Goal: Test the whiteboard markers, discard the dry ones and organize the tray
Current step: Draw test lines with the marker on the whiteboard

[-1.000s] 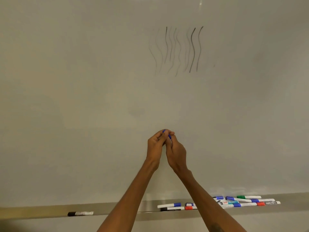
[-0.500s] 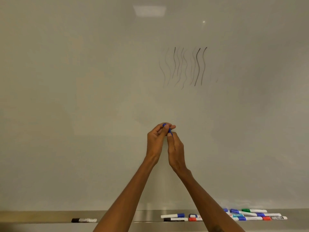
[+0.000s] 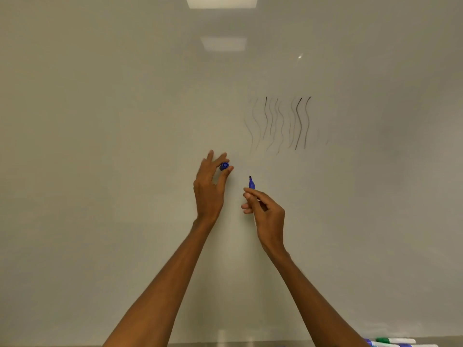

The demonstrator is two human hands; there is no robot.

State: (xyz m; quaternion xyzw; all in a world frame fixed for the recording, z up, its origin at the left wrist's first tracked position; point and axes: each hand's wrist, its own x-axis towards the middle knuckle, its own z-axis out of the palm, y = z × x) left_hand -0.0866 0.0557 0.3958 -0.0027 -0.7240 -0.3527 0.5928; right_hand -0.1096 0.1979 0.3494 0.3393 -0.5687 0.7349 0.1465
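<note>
The left hand (image 3: 210,189) pinches a small blue plastic marker cap (image 3: 224,166) between thumb and forefinger, its open end turned towards the camera; the remaining fingers stand spread and nearly straight above it. The right hand (image 3: 269,214) curls around the barrel of an uncapped blue whiteboard marker (image 3: 251,183), gripping it low so that the blue neck and dark tip stick up above the fingers; the tip points upward, and whether it touches the board cannot be told from this angle. Cap and marker are apart, the cap up and to the left of the tip; both forearms reach up from the bottom edge.

Behind the hands spreads a glossy white whiteboard (image 3: 100,146); up and to the right of the marker is a cluster of wavy vertical test lines (image 3: 280,122), most of them faint grey, two on the right side darker.

At the bottom right corner a strip of grey metal tray (image 3: 448,341) shows; on it lie a green-capped white marker (image 3: 394,340) and, beside it, a blue-capped marker (image 3: 368,342).
</note>
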